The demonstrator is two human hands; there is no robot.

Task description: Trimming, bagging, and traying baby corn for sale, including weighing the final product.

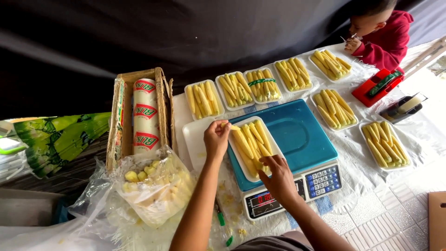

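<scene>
Fingers of the right hand (pixel 278 179) press down on the near end of the baby corn (pixel 251 144) in a white foam tray (pixel 277 149) resting on the blue scale (pixel 302 135) at centre frame. At the tray's far left corner, the left hand (pixel 216 138) pinches one cob. Beyond, upper centre to right, lie seven filled trays (pixel 203 99).

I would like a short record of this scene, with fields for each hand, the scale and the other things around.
left hand: holds one baby corn at the far edge of the white tray
right hand: rests on the corn at the tray's near end
tray: on the blue scale, filled with baby corn
scale display: lit
filled trays: seven, in an arc beyond the scale
left side: cling film roll in a box; plastic bag of corn pieces
far right: another person in red
</scene>
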